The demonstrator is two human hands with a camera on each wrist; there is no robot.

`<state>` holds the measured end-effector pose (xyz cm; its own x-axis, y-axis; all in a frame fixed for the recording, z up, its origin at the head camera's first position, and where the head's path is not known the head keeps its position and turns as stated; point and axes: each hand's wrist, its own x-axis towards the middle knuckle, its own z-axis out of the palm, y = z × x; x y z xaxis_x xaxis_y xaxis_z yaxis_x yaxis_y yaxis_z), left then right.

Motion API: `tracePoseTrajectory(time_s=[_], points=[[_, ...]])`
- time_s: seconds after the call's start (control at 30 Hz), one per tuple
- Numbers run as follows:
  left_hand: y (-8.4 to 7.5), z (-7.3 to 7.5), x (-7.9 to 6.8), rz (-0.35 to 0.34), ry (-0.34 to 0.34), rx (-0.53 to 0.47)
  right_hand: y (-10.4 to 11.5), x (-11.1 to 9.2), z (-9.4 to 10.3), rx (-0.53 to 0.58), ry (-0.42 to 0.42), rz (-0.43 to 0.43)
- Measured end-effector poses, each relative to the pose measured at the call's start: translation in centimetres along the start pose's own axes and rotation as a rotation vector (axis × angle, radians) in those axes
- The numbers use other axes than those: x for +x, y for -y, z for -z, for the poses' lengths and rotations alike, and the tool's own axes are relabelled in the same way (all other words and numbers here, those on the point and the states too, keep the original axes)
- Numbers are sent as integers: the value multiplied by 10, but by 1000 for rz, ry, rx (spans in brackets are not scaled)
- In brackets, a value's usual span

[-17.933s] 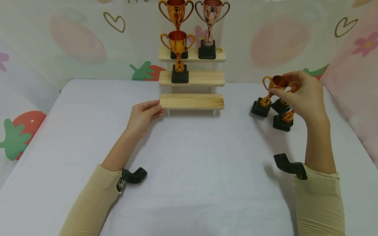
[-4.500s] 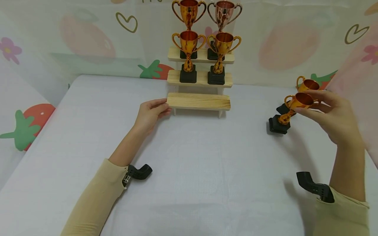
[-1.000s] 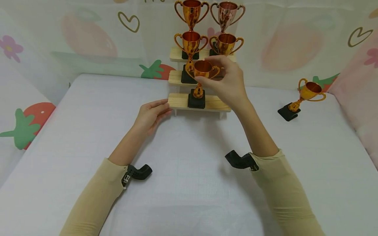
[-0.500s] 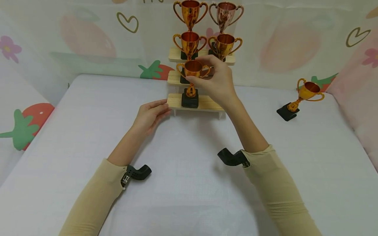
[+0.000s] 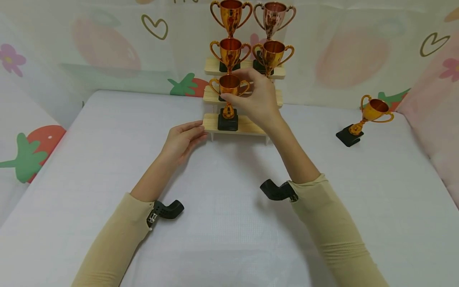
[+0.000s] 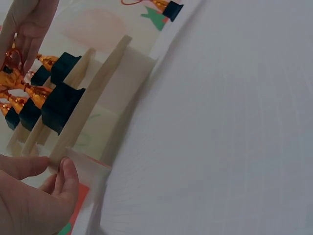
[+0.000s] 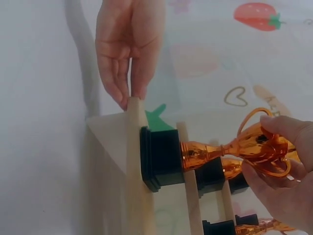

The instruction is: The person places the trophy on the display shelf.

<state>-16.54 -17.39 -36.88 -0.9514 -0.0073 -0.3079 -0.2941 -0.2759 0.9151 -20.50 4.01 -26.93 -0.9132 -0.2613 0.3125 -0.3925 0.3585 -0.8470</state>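
My right hand [image 5: 259,100] pinches a gold trophy cup [image 5: 228,113] by its bowl, thumb in front and fingers behind. The trophy stands upright, its black base [image 7: 164,157] on the left half of the bottom shelf. With thumb and fingertips, my left hand [image 5: 183,141] pinches the left end of that shelf, part of a three-tier wooden display stand [image 5: 252,126]. The middle tier bears two gold trophies, left [image 5: 230,50] and right [image 5: 273,54], partly hidden by my right hand. On the top tier stand a gold trophy [image 5: 231,16] and a rose-coloured trophy [image 5: 274,18].
One more gold trophy [image 5: 373,113] stands alone, looking tilted, at the right of the white-covered table [image 5: 222,223]. Behind the stand hangs a backdrop [image 5: 107,52] printed with strawberries and hearts. Black wrist mounts [image 5: 168,209] stick out from both sleeves.
Earlier, a gold trophy reached the middle tier's right side. Then my right hand brought another from the right to the bottom shelf and shifted it left. My left hand kept hold of the shelf.
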Motion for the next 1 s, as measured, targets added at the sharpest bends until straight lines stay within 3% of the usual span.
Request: tracePoseTrajectory(time_s=[1.0], points=[[0, 0, 1, -1, -2, -16, -2, 0, -2, -24, 2, 6]])
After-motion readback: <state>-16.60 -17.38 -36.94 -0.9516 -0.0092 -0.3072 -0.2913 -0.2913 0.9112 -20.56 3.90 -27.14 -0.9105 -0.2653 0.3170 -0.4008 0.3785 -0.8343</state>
